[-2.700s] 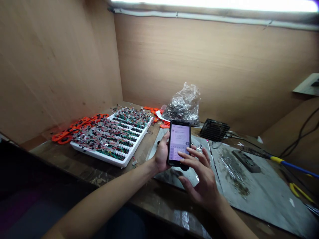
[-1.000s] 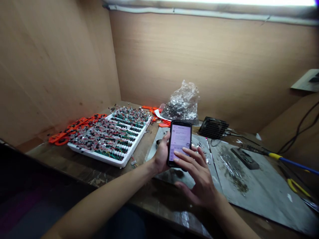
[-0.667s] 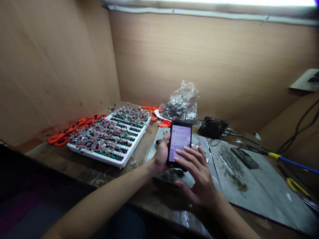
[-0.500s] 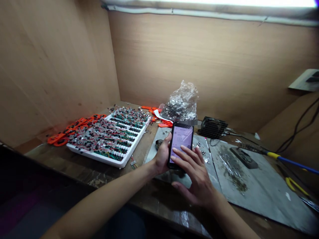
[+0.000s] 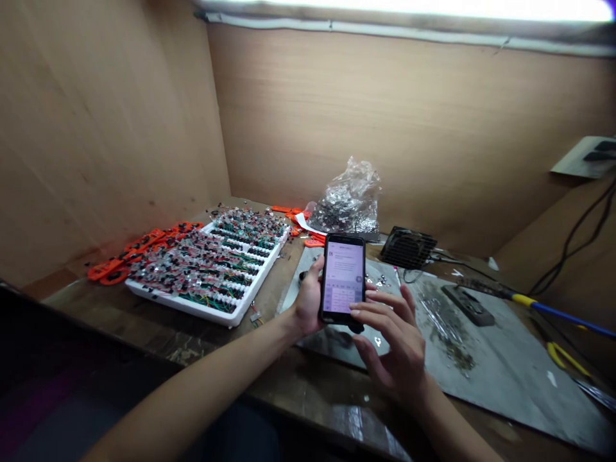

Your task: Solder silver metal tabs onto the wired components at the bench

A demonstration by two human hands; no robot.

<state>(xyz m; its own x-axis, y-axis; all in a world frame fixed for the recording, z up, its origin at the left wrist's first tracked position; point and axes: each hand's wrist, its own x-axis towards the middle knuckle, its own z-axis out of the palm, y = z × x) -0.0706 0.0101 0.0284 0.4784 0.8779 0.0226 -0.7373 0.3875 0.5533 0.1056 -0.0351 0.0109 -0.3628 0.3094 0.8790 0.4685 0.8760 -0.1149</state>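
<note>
One glossy rectangular phone in left fingers

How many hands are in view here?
2: the left hand grips the phone from its left side; the right hand is at the phone's lower right corner. No others show.

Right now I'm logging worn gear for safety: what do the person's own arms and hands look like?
Both forearms are bare, with no sleeves in view. The left hand and right hand are ungloved, and no watch, ring or bracelet shows on either.
</note>
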